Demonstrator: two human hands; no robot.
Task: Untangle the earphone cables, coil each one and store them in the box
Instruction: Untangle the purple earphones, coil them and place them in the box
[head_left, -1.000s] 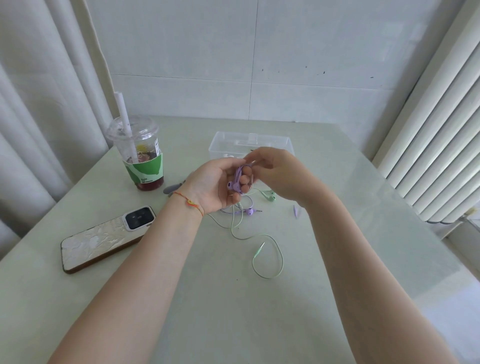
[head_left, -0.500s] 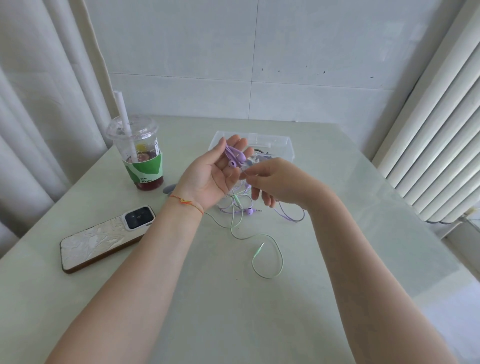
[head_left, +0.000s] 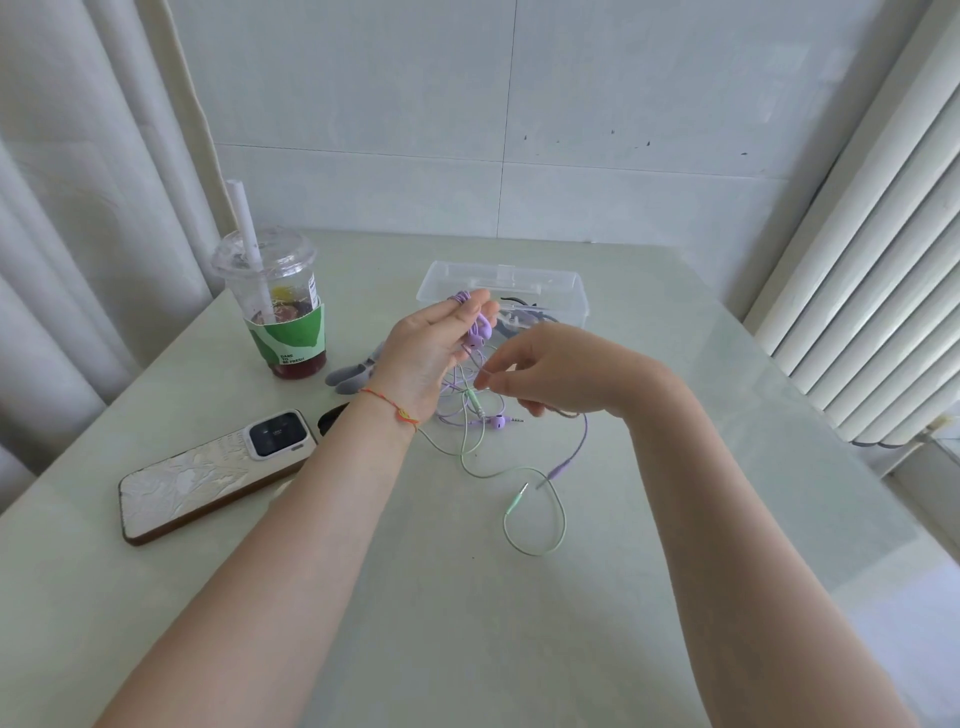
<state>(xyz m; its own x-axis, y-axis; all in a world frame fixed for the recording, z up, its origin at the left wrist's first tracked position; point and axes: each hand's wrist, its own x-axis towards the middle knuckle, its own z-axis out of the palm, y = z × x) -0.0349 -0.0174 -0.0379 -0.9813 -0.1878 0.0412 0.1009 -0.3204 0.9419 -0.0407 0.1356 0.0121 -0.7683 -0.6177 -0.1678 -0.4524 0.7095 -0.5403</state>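
My left hand (head_left: 428, 347) is raised above the table, fingers nearly straight, with purple earphone cable (head_left: 581, 441) looped round the fingertips and a purple earbud (head_left: 479, 332) against the fingers. My right hand (head_left: 545, 371) pinches a strand of the purple cable just right of it. Below them lies a tangle of purple and pale green cable. The green earphone cable (head_left: 540, 545) loops toward me, its plug (head_left: 518, 496) beside the purple plug (head_left: 558, 472). A clear plastic box (head_left: 550, 283) stands open behind the hands with dark earphones inside.
An iced drink cup (head_left: 283, 306) with a straw stands at the left. A phone (head_left: 208, 473) lies face down nearer me at the left. Grey tools (head_left: 353, 374) lie behind my left wrist. A radiator (head_left: 883, 260) runs along the right, and curtains hang at the left.
My left hand opened from a closed grip on the coiled purple cable and rose. My right hand pulled a purple strand down and right; the purple plug end now lies on the table.
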